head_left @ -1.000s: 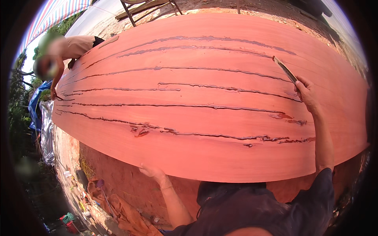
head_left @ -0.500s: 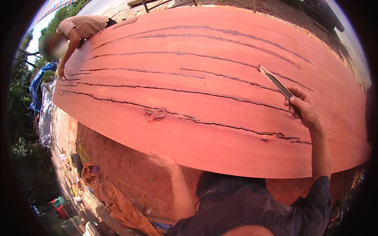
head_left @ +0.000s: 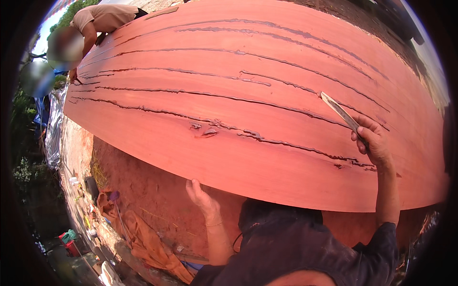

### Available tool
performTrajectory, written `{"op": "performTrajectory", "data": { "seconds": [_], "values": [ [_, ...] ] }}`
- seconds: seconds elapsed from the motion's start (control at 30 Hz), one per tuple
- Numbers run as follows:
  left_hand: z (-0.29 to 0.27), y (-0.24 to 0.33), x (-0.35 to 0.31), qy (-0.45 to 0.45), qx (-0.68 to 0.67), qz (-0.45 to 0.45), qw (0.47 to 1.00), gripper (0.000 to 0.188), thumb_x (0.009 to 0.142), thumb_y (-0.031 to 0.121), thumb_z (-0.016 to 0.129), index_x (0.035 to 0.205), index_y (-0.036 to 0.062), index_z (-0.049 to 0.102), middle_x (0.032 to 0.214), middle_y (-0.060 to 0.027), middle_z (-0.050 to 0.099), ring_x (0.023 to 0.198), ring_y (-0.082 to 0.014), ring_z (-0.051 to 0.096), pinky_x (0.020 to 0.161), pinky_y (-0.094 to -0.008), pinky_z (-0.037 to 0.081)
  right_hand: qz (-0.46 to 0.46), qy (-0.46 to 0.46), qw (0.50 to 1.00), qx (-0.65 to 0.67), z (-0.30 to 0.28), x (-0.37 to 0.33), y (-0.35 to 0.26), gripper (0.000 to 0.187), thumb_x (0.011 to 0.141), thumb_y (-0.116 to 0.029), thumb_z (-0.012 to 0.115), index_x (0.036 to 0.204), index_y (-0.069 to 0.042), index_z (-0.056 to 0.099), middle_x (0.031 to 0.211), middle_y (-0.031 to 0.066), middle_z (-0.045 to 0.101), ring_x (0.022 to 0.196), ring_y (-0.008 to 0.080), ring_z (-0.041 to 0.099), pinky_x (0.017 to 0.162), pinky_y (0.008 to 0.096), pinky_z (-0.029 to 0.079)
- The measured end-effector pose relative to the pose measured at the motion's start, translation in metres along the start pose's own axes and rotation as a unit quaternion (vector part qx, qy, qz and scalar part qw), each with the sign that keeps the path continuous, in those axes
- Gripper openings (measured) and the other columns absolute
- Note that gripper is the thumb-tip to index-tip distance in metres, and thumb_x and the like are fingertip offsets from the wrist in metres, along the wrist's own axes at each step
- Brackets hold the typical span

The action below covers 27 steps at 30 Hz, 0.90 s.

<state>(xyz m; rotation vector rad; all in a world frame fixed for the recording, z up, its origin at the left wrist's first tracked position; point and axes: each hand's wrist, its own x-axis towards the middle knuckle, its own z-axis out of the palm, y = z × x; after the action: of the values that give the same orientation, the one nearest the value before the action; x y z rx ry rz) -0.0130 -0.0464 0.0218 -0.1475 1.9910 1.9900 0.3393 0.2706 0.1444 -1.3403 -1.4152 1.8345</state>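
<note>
right fingers [head_left: 368, 122] clamped on stick [head_left: 338, 110], tip now one dark line [head_left: 292, 85] nearer, left fingers [head_left: 192, 189] apart

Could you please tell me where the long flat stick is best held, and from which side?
The long flat stick is probably best held by its near end, from the lower right, where the right hand holds it: it's narrow and slants, far tip pointing forward-left.

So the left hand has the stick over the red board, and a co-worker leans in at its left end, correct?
Wrong hand: in the head view, the right hand, not the left hand, has the stick over the red board. A co-worker does lean in at its left end.
</note>
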Motion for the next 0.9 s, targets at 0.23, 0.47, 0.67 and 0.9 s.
{"op": "performTrajectory", "data": {
  "seconds": [0.23, 0.47, 0.67, 0.9],
  "values": [
    [-0.052, 0.029, 0.115, 0.165, 0.062, 0.041, 0.983, 0.067, 0.105, 0.047, 0.049, 0.150, -0.0022, 0.038, 0.153, -0.0194, 0.040, 0.138, -0.0350, 0.043, 0.108, -0.0507, 0.043, 0.016, 0.001, 1.000, -0.012, 0.019, -0.007, -0.011, 0.039, 0.098, -0.016, 0.061, 0.134, 0.000, 0.063, 0.081, 0.0034, 0.067, 0.047, 0.0023, 0.046, 0.041, 0.0167, 0.035],
    [-0.046, 0.073, 0.212, 0.058, -0.026, 0.040, 0.997, 0.066, 0.104, 0.037, 0.051, 0.152, -0.0048, 0.032, 0.148, -0.0225, 0.044, 0.132, -0.0360, 0.051, 0.107, -0.0502, 0.048, 0.042, -0.003, 0.997, -0.061, 0.050, 0.018, -0.031, 0.038, 0.100, -0.021, 0.065, 0.135, -0.004, 0.067, 0.076, -0.0002, 0.063, 0.048, 0.0019, 0.040, 0.042, 0.0187, 0.028],
    [-0.025, 0.062, 0.223, 0.117, 0.016, 0.069, 0.991, 0.059, 0.100, 0.023, 0.051, 0.147, -0.0080, 0.033, 0.145, -0.0241, 0.046, 0.126, -0.0341, 0.055, 0.104, -0.0471, 0.051, -0.041, -0.011, 0.977, -0.210, 0.107, 0.074, -0.045, 0.030, 0.102, -0.017, 0.062, 0.129, -0.006, 0.073, 0.077, -0.0015, 0.063, 0.063, 0.0044, 0.049, 0.056, 0.0232, 0.041],
    [-0.023, 0.067, 0.220, 0.055, 0.020, 0.080, 0.995, 0.051, 0.097, 0.014, 0.048, 0.142, -0.0082, 0.036, 0.139, -0.0222, 0.050, 0.120, -0.0313, 0.058, 0.098, -0.0464, 0.054, -0.226, -0.015, 0.925, -0.304, 0.141, 0.092, -0.020, 0.029, 0.103, -0.010, 0.059, 0.128, -0.003, 0.072, 0.075, -0.0024, 0.060, 0.071, 0.0076, 0.055, 0.062, 0.0298, 0.047]
  ]
}}
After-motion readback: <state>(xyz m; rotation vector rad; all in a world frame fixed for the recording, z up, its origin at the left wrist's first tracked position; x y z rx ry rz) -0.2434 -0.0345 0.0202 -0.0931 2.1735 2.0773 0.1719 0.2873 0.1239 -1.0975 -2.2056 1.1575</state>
